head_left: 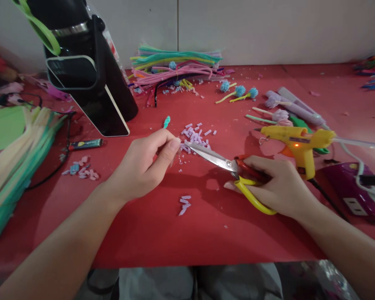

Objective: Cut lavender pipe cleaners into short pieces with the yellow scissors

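Observation:
In my right hand (pixel 278 183) is a pair of scissors (pixel 215 158) with one red and one yellow handle. Their blades look nearly closed and point left, with the tips beside my left hand (pixel 150 162). Thumb and forefinger of that hand are pinched together; whatever lies between them is too small or hidden to name. Just behind the scissor tips lies a pile of short lilac pipe cleaner pieces (pixel 195 134). Nearer the table's front edge is a smaller group of lilac pieces (pixel 184 204).
A yellow glue gun (pixel 300 139) with a lit orange light lies right, by a purple power socket (pixel 346 187). A black bottle (pixel 118 79) with a phone (pixel 103 112) leaning on it stands left. Pipe cleaner bundles (pixel 175 58), blue pompom flowers (pixel 239 91) and a lighter (pixel 86 144) lie around.

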